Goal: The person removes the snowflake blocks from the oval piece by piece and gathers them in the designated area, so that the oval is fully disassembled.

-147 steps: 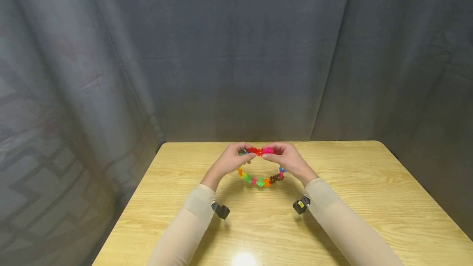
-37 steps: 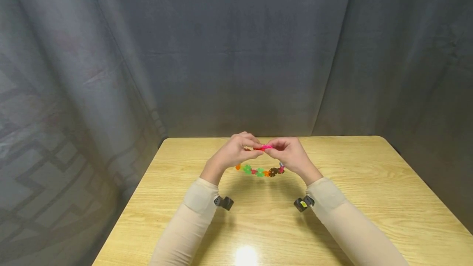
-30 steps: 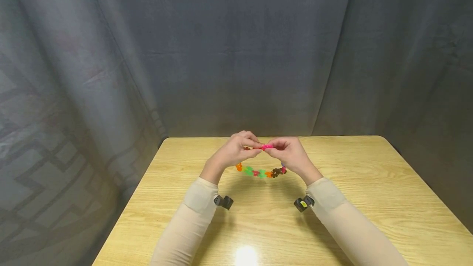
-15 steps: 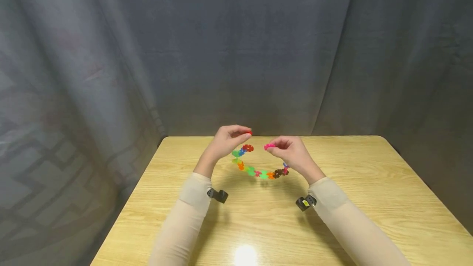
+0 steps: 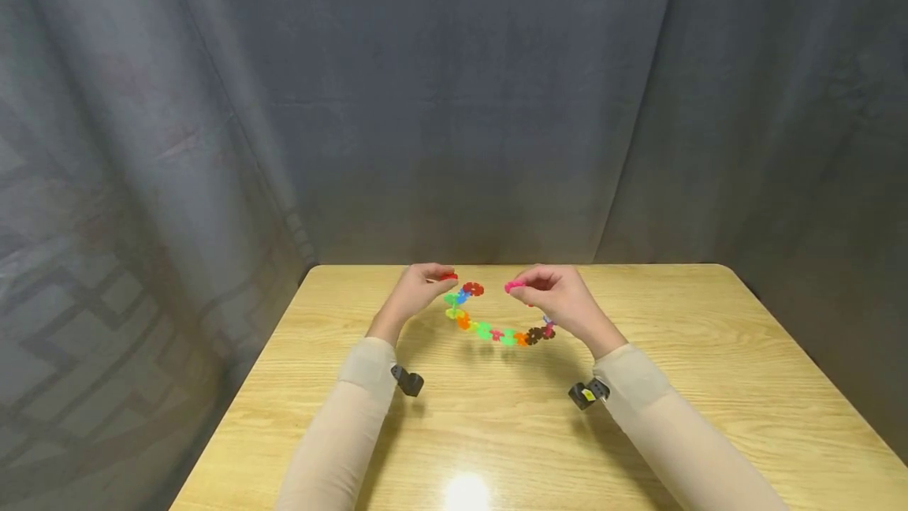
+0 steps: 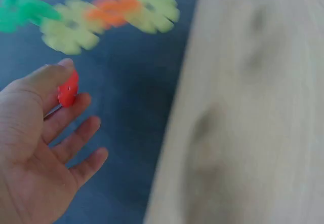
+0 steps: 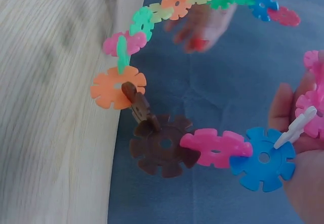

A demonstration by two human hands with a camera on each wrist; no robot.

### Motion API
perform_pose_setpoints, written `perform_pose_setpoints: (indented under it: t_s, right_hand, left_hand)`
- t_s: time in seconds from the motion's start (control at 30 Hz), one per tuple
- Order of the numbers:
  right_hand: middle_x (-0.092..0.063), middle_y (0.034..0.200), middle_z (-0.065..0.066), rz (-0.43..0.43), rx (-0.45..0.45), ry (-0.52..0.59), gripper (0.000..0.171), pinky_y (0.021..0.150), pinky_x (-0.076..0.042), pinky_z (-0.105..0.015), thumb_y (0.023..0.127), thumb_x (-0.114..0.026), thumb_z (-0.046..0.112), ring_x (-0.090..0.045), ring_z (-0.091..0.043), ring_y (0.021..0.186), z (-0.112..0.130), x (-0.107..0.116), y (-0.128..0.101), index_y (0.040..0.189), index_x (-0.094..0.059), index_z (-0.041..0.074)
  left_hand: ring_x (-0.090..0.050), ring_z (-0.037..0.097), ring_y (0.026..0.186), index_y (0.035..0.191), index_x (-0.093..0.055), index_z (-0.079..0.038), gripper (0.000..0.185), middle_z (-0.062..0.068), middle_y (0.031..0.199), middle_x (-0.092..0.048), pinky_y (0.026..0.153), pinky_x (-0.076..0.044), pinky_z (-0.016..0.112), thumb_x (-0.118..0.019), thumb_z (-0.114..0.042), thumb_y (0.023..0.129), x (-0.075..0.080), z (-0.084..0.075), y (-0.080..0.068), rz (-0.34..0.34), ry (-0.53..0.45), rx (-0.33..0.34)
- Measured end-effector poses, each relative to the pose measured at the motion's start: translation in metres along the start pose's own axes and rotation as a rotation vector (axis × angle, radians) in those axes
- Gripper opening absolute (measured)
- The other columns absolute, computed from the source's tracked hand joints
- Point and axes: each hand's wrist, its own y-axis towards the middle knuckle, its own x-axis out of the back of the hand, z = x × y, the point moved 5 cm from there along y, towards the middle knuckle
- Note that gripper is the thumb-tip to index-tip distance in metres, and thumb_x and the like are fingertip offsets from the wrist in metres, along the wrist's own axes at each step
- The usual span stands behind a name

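In the head view, the left hand [image 5: 414, 290] pinches a small red piece [image 5: 448, 277] above the table [image 5: 709, 385], and the right hand [image 5: 560, 298] pinches one end of the colourful chain [image 5: 496, 332]. The left wrist view shows the red piece between thumb and finger, other fingers relaxed. The right wrist view shows the chain hanging in a curve from the right fingers [image 7: 281, 110]

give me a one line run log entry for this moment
left hand: pinches red piece, apart from chain | right hand: holds open chain at pink end | chain hangs above table
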Motion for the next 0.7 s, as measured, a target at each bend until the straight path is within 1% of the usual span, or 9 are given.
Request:
perform_pose_setpoints:
  t_s: [0.1,0.13,0.2,0.3,0.33,0.47,0.6,0.7]
  right_hand:
    - [-0.070,0.093,-0.009,0.017,0.019,0.006,0.011,0.056,-0.045,-0.028,0.087,-0.077,0.015,-0.055,-0.019,0.068,0.004,-0.001,-0.001,0.096,-0.077,0.008]
    - [-0.070,0.094,-0.009,0.019,0.029,0.005,0.011,0.060,-0.047,-0.028,0.087,-0.076,0.013,-0.056,-0.019,0.070,0.009,-0.001,-0.002,0.096,-0.077,0.006]
    - [-0.069,0.095,-0.010,0.022,0.035,0.006,0.011,0.062,-0.048,-0.028,0.087,-0.076,0.011,-0.057,-0.019,0.071,0.017,-0.001,-0.004,0.096,-0.076,0.004]
    - [-0.069,0.095,-0.011,0.022,0.032,0.016,0.013,0.063,-0.049,-0.028,0.087,-0.076,0.008,-0.059,-0.019,0.072,0.030,-0.001,-0.009,0.095,-0.074,0.000]
    - [-0.069,0.095,-0.012,0.021,0.028,0.022,0.013,0.063,-0.049,-0.028,0.086,-0.076,0.008,-0.061,-0.021,0.074,0.033,-0.001,-0.010,0.095,-0.074,-0.001]
    - [-0.070,0.094,-0.013,0.018,0.006,0.052,0.013,0.063,-0.050,-0.028,0.086,-0.076,0.008,-0.065,-0.026,0.079,0.035,0.000,-0.011,0.093,-0.071,-0.001]
    - [-0.070,0.093,-0.012,0.018,-0.005,0.075,0.014,0.062,-0.049,-0.028,0.085,-0.077,0.009,-0.065,-0.028,0.080,0.033,0.000,-0.011,0.092,-0.070,-0.001]
    - [-0.069,0.092,-0.012,0.018,-0.005,0.083,0.014,0.061,-0.049,-0.028,0.084,-0.078,0.008,-0.065,-0.031,0.080,0.032,-0.001,-0.011,0.090,-0.069,-0.001]
  left_hand:
    - [-0.060,0.024,0.109,0.122,-0.069,-0.009,0.035,0.003,0.119,-0.066,0.090,-0.051,0.042,-0.072,-0.026,0.091,-0.007,0.019,-0.002,0.002,0.044,0.040]
    - [-0.059,0.025,0.110,0.123,-0.068,-0.008,0.035,0.005,0.119,-0.066,0.091,-0.050,0.043,-0.072,-0.022,0.091,-0.009,0.025,-0.003,0.004,0.044,0.056]
    - [-0.059,0.027,0.110,0.124,-0.067,-0.005,0.036,0.007,0.120,-0.066,0.092,-0.049,0.045,-0.071,-0.016,0.090,-0.013,0.036,-0.005,0.011,0.059,0.077]
    - [-0.057,0.027,0.108,0.124,-0.066,-0.004,0.038,0.008,0.120,-0.066,0.091,-0.048,0.045,-0.073,-0.015,0.088,-0.016,0.049,-0.008,0.018,0.071,0.122]
    - [-0.058,0.027,0.107,0.124,-0.067,-0.004,0.039,0.008,0.120,-0.066,0.091,-0.048,0.045,-0.073,-0.015,0.087,-0.017,0.052,-0.009,0.022,0.073,0.133]
    - [-0.059,0.024,0.101,0.120,-0.069,-0.007,0.037,0.007,0.115,-0.067,0.087,-0.049,0.042,-0.076,-0.022,0.087,-0.019,0.060,-0.011,0.032,0.116,0.147]
    - [-0.059,0.021,0.090,0.118,-0.070,-0.008,0.036,0.005,0.106,-0.068,0.080,-0.050,0.037,-0.078,-0.021,0.086,-0.021,0.065,-0.014,0.042,0.143,0.156]
    - [-0.059,0.019,0.088,0.117,-0.070,-0.007,0.035,0.004,0.103,-0.069,0.079,-0.051,0.036,-0.078,-0.022,0.086,-0.022,0.068,-0.017,0.044,0.161,0.154]
